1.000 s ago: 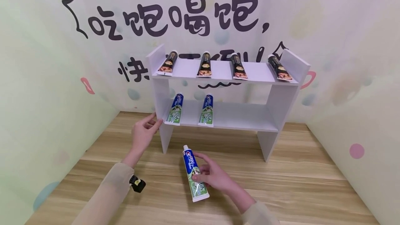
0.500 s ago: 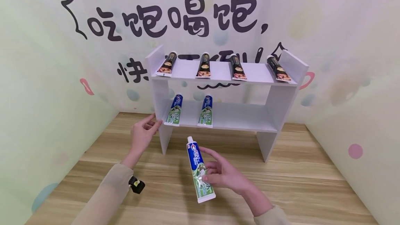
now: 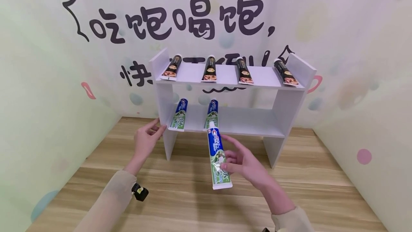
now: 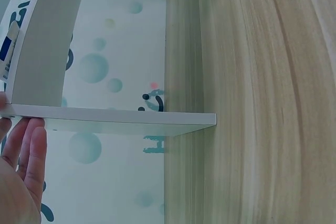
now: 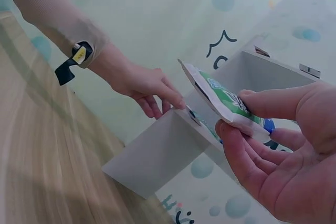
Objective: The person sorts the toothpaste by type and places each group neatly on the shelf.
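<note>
My right hand (image 3: 249, 164) holds a blue and green toothpaste tube (image 3: 219, 158) with its thumb on the front and its fingers behind. The tube's white cap points up and away, overlapping the front of the lower shelf board in the head view. In the right wrist view, the thumb and fingers pinch the tube (image 5: 231, 100) near its flat end. My left hand (image 3: 146, 140) grips the left side panel of a white two-tier shelf (image 3: 254, 121). The left wrist view has the fingers (image 4: 35, 156) against one face of that panel, the thumb mostly cut off.
Two matching toothpaste tubes lie on the lower board, one at the left (image 3: 178, 115) and one partly hidden (image 3: 211, 112) behind the held tube. Several black tubes (image 3: 245, 71) lie along the top board. The shelf stands on a wooden tabletop (image 3: 173, 192) before a printed wall.
My right hand has lifted the toothpaste tube from low over the tabletop, moving it up, forward and to the right towards the lower board. The left hand stays on the side panel.
</note>
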`<state>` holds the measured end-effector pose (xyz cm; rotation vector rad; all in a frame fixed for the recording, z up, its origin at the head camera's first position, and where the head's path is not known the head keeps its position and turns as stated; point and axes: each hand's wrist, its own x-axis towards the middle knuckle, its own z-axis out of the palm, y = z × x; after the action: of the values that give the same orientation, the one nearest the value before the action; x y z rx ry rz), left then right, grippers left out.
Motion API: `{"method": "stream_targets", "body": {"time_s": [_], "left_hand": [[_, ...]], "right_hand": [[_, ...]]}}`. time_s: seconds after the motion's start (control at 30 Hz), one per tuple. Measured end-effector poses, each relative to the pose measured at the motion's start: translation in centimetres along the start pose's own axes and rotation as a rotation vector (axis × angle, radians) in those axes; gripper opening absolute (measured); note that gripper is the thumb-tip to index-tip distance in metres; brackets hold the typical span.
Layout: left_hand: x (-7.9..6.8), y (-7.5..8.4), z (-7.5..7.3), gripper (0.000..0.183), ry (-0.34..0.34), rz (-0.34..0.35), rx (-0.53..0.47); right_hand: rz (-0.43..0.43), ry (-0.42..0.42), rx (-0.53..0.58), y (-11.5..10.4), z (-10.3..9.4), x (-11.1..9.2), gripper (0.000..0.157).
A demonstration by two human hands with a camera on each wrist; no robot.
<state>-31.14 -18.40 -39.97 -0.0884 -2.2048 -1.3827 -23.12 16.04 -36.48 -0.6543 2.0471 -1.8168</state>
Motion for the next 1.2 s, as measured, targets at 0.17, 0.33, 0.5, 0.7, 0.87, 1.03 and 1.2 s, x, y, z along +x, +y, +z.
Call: {"method": "stream_targets", "body": {"time_s": [0.17, 0.33, 0.5, 0.7, 0.87, 1.03, 1.2], "left_hand": [[0.0, 0.1, 0.0, 0.042, -0.003, -0.001, 0.000], [-0.1, 0.0, -0.1, 0.042, -0.005, -0.009, -0.004], [0.0, 0.2, -0.1, 0.043, -0.008, -0.008, -0.007], [0.1, 0.1, -0.1, 0.042, -0.011, -0.009, -0.013], [0.0, 0.0, -0.1, 0.042, -0.018, -0.014, -0.019], [-0.1, 0.0, -0.1, 0.043, -0.020, -0.016, -0.019], [0.0, 0.1, -0.1, 0.043, -0.014, -0.016, -0.016]], "right_hand": [[-0.006, 0.017, 0.001, -0.6, -0.5, -0.1, 0.088], [0.008, 0.059, -0.022, -1.0, -0.9, -0.1, 0.086], [0.007, 0.081, -0.014, -1.2, -1.2, -0.2, 0.085], [-0.006, 0.109, -0.027, -1.1, -1.6, 0.0, 0.083], [-0.010, 0.147, -0.047, -1.4, -2.2, 0.3, 0.083], [-0.022, 0.177, -0.072, -1.8, -3.1, 0.5, 0.085], [-0.025, 0.198, -0.081, -2.2, -4.1, 0.7, 0.086]]}}
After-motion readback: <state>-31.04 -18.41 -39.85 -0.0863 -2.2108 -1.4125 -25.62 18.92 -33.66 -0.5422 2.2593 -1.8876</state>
